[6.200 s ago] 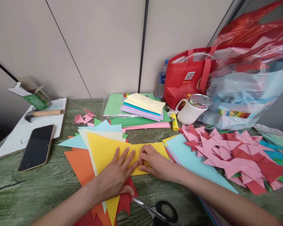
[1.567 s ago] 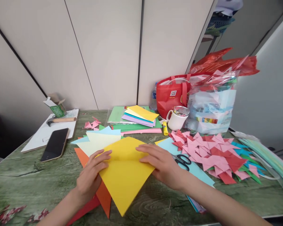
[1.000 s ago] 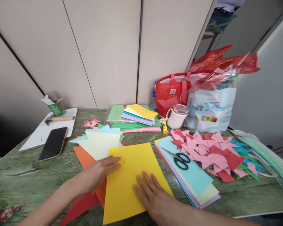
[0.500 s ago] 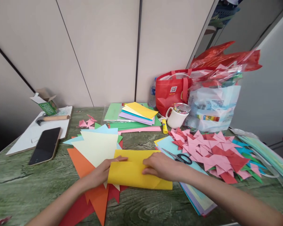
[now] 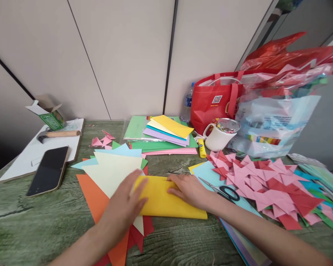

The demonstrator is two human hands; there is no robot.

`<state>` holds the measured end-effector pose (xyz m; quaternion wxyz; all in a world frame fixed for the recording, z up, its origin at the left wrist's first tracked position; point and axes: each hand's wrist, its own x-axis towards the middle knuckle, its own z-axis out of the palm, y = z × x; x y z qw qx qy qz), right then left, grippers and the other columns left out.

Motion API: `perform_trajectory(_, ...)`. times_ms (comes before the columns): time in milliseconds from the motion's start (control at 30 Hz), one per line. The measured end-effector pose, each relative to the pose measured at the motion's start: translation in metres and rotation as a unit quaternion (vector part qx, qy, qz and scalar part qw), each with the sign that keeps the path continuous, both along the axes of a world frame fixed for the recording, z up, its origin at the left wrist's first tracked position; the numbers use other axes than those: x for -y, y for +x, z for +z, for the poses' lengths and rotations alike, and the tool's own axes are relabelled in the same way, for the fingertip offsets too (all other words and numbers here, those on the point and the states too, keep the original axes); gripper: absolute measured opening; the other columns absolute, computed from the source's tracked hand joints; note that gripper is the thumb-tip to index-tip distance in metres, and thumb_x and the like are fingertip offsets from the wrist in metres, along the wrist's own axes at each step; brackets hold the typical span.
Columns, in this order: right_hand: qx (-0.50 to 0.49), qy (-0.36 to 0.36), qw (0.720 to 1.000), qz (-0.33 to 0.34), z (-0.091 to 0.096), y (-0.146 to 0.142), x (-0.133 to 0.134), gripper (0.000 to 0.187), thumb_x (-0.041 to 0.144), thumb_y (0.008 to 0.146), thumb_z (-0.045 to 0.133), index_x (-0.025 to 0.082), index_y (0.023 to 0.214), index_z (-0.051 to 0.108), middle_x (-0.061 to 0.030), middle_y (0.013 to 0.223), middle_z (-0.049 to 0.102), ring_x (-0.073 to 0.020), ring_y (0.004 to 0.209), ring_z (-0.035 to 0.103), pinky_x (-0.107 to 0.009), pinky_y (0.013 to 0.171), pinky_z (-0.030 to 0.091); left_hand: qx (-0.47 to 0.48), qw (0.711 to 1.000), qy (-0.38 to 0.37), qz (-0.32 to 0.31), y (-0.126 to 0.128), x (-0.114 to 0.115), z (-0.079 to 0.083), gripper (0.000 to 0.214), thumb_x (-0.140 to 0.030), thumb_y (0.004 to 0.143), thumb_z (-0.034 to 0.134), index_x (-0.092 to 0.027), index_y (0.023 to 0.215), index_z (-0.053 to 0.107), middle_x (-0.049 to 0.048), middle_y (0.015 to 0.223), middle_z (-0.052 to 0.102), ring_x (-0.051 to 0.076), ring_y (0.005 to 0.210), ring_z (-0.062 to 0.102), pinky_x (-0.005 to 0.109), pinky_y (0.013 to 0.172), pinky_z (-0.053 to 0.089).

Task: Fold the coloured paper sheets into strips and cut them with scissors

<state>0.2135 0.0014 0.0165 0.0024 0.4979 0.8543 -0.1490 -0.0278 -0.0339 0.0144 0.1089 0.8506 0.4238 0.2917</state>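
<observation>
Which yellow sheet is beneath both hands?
The folded yellow sheet at front centre, left hand and right hand over it; another tops the back pile, a third shows under light blue paper.

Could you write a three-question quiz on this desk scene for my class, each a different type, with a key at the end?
1. Multiple choice: What colour is the folded sheet that the right hand touches?
a) orange
b) yellow
c) green

2. True or false: The scissors lie on light blue paper.

3. Fill the gap: Behind the phone lies a wooden-handled ____.

Key: 1 b; 2 true; 3 hammer.
</observation>
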Motion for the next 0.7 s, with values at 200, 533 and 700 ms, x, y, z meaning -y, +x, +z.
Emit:
perform_trajectory(200,-0.013,-0.003,0.999,0.030,-0.004,0.000,-0.004,0.040,0.034,0.091,0.048,0.015,0.126,0.047,-0.0138,0.114,0.062,-0.0267,0.096,0.063,-0.036,0.074,0.046,-0.218,0.945,-0.001,-0.245,0.013,-0.003,-0.008,0.061,-0.029,0.083,0.064,-0.022,0.138,0.036,0.0135,0.143,0.041,0.036,0.136,0.023,0.065,0.103,0.026)
perform_trajectory(533,-0.027,0.026,0.997,0.062,-0.006,0.001,-0.016,0.034,0.035,0.091,0.050,0.018,0.120,0.055,-0.0105,0.103,0.064,-0.0259,0.092,0.062,-0.037,0.072,0.048,-0.215,0.946,-0.031,-0.239,0.005,-0.005,-0.012,0.064,-0.005,0.086,0.055,-0.023,0.142,0.030,0.0131,0.146,0.033,0.032,0.137,0.022,0.059,0.107,0.024)
perform_trajectory(700,-0.088,0.007,0.995,0.052,-0.007,0.001,-0.019,0.027,0.034,0.089,0.054,0.017,0.110,0.059,-0.0078,0.101,0.064,-0.0227,0.095,0.060,-0.034,0.077,0.046,-0.128,0.956,-0.056,-0.257,-0.003,-0.021,-0.011,0.043,-0.030,0.094,0.048,-0.023,0.136,0.042,0.0086,0.141,0.044,0.025,0.137,0.025,0.054,0.110,0.022)
